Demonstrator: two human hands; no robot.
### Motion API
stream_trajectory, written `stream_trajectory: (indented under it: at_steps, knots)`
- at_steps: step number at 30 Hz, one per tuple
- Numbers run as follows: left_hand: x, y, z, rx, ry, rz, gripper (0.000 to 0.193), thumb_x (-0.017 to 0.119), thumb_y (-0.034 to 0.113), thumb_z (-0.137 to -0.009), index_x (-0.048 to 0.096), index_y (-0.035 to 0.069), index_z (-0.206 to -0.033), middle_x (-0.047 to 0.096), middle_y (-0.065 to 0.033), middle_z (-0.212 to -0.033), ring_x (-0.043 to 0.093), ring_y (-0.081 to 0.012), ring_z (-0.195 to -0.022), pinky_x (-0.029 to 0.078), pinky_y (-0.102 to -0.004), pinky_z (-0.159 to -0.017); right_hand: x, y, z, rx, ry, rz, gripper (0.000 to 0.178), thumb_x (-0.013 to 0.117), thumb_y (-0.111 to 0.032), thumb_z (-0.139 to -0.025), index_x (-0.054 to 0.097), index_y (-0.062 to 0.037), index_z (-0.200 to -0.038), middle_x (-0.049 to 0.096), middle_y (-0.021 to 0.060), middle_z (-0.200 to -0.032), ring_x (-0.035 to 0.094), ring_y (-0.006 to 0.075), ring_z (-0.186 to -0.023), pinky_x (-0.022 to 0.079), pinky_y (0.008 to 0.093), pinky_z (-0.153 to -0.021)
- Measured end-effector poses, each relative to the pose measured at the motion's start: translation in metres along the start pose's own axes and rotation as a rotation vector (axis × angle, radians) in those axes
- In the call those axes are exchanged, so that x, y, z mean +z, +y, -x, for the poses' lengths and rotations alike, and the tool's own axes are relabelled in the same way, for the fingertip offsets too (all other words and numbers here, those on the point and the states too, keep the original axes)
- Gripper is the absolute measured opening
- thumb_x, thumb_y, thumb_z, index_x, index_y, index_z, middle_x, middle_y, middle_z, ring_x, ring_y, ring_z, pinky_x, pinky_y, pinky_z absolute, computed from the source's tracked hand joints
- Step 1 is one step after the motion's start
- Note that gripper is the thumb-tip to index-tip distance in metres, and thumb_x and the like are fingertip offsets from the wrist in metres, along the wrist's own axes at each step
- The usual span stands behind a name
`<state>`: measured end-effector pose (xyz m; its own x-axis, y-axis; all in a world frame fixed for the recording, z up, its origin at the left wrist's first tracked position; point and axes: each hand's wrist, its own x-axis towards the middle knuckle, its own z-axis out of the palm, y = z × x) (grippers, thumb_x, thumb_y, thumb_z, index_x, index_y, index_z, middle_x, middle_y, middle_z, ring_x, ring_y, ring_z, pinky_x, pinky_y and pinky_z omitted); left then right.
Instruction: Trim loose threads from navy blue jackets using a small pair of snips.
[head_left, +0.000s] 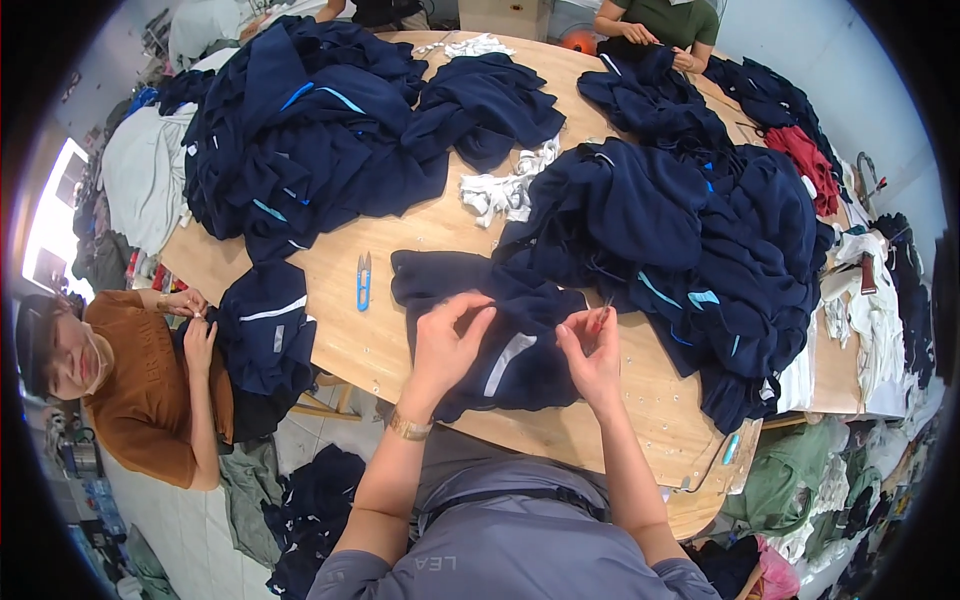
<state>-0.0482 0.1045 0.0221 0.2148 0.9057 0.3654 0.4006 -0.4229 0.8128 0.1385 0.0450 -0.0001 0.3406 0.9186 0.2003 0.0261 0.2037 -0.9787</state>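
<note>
Navy garment lay between blue snips and a clothing heap crowding the tabletop; my right fingers pinched a red tool; my left fingers curled, their hold I couldn't tell.

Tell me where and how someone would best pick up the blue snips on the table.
Probably by the blue handles, coming from the wearer's side of the table, with the left hand, which is nearer. The snips lie flat, blades pointing away from the wearer, so the handle end faces them.
</note>
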Motion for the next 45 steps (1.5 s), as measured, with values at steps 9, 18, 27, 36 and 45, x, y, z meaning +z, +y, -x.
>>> stream_trajectory:
  at_steps: [9, 18, 27, 36, 45]
  knots:
    - [-0.003, 0.031, 0.021, -0.533, -0.103, 0.988, 0.013, 0.058, 0.004, -0.087, 0.054, 0.002, -0.099, 0.057, 0.0027, -0.081, 0.049, -0.0004, -0.073, 0.038, -0.0138, -0.067, -0.004, -0.027, 0.016, 0.058, -0.083, 0.023, 0.026, 0.061, -0.022, -0.086, 0.043, -0.0039, -0.08, 0.041, -0.0007, -0.064, 0.035, 0.0067, -0.059, 0.032, 0.021, -0.052]
    - [-0.01, 0.024, 0.024, -0.595, -0.131, 1.026, 0.022, 0.059, 0.005, -0.087, 0.051, 0.003, -0.107, 0.054, 0.0041, -0.083, 0.046, 0.0001, -0.072, 0.037, -0.0139, -0.067, 0.004, -0.032, 0.014, -0.317, -0.292, 0.669, 0.034, 0.071, -0.033, -0.075, 0.051, -0.0054, -0.074, 0.051, 0.0069, -0.058, 0.052, 0.0226, -0.049, 0.039, 0.0299, -0.045]
    - [-0.019, 0.035, 0.02, -0.584, -0.229, 0.984, 0.026, 0.059, 0.008, -0.087, 0.049, 0.004, -0.111, 0.053, 0.0036, -0.085, 0.045, -0.0001, -0.074, 0.037, -0.015, -0.067, 0.002, -0.036, 0.007, -0.515, -0.319, 0.902, 0.035, 0.068, -0.04, -0.074, 0.052, -0.0088, -0.074, 0.047, 0.0045, -0.061, 0.051, 0.0206, -0.05, 0.039, 0.0299, -0.046]
    - [-0.022, 0.035, 0.016, -0.579, -0.302, 0.972, 0.036, 0.059, 0.009, -0.088, 0.044, 0.004, -0.12, 0.057, 0.0007, -0.088, 0.049, -0.0008, -0.077, 0.039, -0.0164, -0.069, -0.004, -0.052, -0.008, -0.615, -0.404, 0.969, 0.034, 0.067, -0.041, -0.074, 0.052, -0.0107, -0.074, 0.046, 0.0023, -0.061, 0.051, 0.0176, -0.051, 0.038, 0.0289, -0.045]
    - [-0.023, 0.03, 0.017, -0.586, -0.277, 0.924, 0.038, 0.059, 0.009, -0.088, 0.044, 0.004, -0.122, 0.055, 0.0032, -0.084, 0.047, -0.0002, -0.076, 0.037, -0.0159, -0.07, -0.013, -0.044, -0.007, -0.564, -0.35, 0.88, 0.03, 0.067, -0.037, -0.076, 0.052, -0.011, -0.074, 0.045, 0.0019, -0.059, 0.051, 0.0167, -0.051, 0.037, 0.029, -0.046]
